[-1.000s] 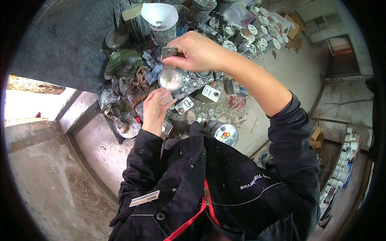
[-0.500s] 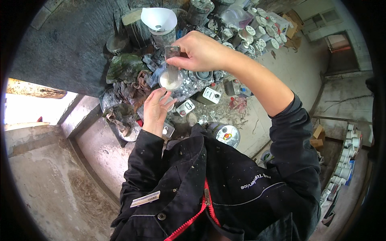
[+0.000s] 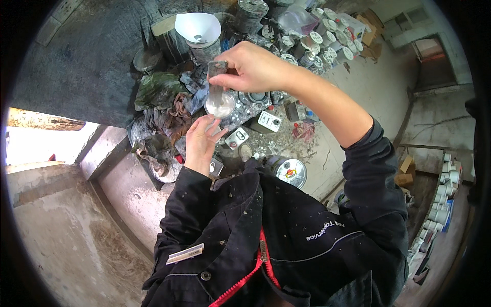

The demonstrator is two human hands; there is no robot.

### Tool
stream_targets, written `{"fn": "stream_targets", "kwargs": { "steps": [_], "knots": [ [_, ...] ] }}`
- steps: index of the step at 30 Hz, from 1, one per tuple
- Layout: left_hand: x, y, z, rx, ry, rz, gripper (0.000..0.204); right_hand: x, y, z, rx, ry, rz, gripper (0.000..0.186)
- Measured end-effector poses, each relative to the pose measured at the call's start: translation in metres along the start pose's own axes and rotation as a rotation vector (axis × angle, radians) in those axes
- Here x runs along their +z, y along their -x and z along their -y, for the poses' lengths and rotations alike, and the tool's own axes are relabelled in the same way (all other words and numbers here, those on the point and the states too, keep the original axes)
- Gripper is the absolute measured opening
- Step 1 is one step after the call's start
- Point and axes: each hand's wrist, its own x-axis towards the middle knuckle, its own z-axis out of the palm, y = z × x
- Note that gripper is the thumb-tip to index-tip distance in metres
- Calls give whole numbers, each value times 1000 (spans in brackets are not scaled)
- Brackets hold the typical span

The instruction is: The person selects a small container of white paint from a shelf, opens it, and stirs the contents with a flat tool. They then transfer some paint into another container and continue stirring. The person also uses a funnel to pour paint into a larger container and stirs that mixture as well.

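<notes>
A clear cup [image 3: 229,107] with whitish liquid in it is in front of me, left of the middle. My left hand [image 3: 200,142] holds it from below and the left, fingers curved along its side; the cup partly hides the grip. Above the cup, my right hand [image 3: 250,66] pinches a flat grey stirring strip [image 3: 217,82] with a hole in its upper end. The strip points down, its lower part smeared and its end over or in the liquid; exactly how deep I cannot tell.
Crumpled rags [image 3: 161,120] lie left of the cup. Behind stands a paint-streaked bucket with a white bowl-like funnel [image 3: 199,26]. Metal cans [image 3: 268,121] and a round drum [image 3: 290,173] stand near my feet. Several lidded tubs [image 3: 330,38] crowd the far right.
The lower end of the strip has shifted slightly left within the cup. The cup and my left hand have moved a little to the right. Both grips stay the same.
</notes>
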Motion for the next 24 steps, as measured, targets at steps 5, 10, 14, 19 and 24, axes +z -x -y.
{"fn": "stream_targets", "kwargs": {
  "steps": [5,10,14,19,24],
  "knots": [
    [2,-1,-2,-12,16,2,13,-2,3,1,32,55,16,30],
    [4,-1,-1,-20,8,8,14,-4,3,1,-14,6,-22,30],
    [4,-2,-4,-27,17,0,14,-5,3,2,2,86,1,29],
    [4,-3,-2,-27,18,10,14,-3,4,3,-39,-74,33,28],
    [4,-4,-4,-30,18,14,15,-4,3,1,-29,55,-11,27]
  ]
}}
